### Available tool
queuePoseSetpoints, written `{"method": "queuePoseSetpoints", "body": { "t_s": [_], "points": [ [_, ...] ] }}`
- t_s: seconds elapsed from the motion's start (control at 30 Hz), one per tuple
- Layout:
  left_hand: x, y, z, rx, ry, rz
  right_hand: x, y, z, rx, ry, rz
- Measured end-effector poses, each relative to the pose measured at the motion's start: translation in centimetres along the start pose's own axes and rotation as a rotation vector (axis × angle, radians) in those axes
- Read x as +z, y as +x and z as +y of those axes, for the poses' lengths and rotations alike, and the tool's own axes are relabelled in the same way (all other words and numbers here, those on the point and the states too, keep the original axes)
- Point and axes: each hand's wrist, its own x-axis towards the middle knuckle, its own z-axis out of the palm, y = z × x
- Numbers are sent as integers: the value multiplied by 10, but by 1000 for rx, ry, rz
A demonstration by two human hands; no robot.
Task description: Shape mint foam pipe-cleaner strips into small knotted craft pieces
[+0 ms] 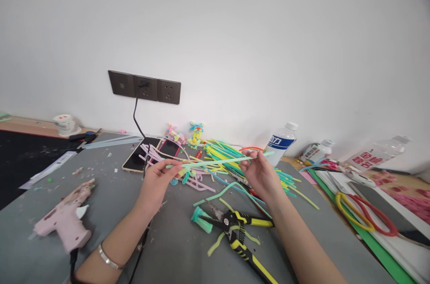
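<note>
My left hand [157, 181] and my right hand [258, 173] hold a long pale green straw [215, 161] stretched level between them, each hand pinched on one end. The hands hover above a heap of coloured straws [235, 158] on the grey table [110, 199]. A yellow-and-black pair of pliers [240, 234] lies just in front of my right hand, with a short teal piece [200, 220] beside it. A metal bracelet [108, 258] sits on my left wrist.
A pink glue gun [65, 221] lies at the front left. Two phones [141, 155] lie near the wall under a dark socket strip [144, 87]. Small straw figures [195, 134], a water bottle [280, 143], more bottles and scissors with red and yellow handles [363, 214] are on the right.
</note>
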Motion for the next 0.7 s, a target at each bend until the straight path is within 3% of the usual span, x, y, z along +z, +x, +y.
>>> {"method": "queuePoseSetpoints", "body": {
  "t_s": [0.07, 0.13, 0.3, 0.43, 0.57, 0.7],
  "points": [
    [0, 1, 0, -36, -148, -13, 0, -1, -2, 31, 60, -18],
    [1, 0, 0, -70, -216, -46, 3, -7, -2, 124, 73, -132],
    [4, -5, -3, -194, -109, -225, 15, -23, -7, 375, 75, -484],
    [10, -10, -5, -279, -24, -348, 30, -25, -24, 392, 133, -691],
    [12, -12, -7, -277, -18, -391, 55, -22, -47, 428, -145, -938],
    [11, -12, -6, -227, -58, -398, 76, -24, -51, 464, -200, -975]
  ]
}}
